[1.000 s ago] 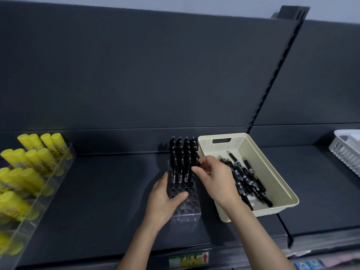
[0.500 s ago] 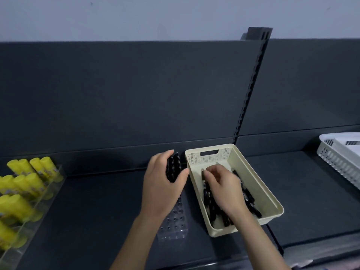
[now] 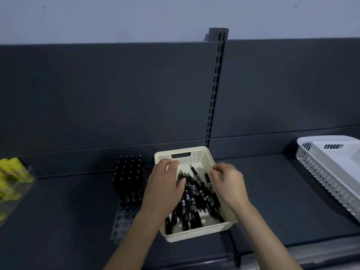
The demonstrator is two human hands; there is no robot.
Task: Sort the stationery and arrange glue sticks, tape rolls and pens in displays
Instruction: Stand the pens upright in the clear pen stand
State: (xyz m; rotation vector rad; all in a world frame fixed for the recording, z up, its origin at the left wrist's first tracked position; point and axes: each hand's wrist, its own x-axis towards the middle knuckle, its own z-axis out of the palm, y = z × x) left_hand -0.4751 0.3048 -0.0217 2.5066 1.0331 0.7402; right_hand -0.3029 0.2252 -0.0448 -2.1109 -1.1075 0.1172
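A cream basket [image 3: 206,155] at the middle of the shelf holds several black pens [image 3: 191,199]. My left hand [image 3: 164,189] reaches into its left half, fingers loosely bent over the back wall and thumb against the pens. My right hand [image 3: 228,185] hovers over the right half with fingers curled next to a pen's top end; whether it pinches that pen is hidden. Left of the basket stands the clear pen display [image 3: 121,221], its back rows filled with upright black pens [image 3: 128,178] and its front holes bare.
Yellow glue sticks [image 3: 12,172] lie in a clear tray [image 3: 29,184] at the far left. A white perforated basket [image 3: 327,178] sits at the right. A slotted upright [image 3: 214,90] divides the dark back panels. The shelf's front edge runs just below my forearms.
My left hand has left the pen display and moved right into the basket. My right hand has shifted to the basket's right side. The view has tilted upward.
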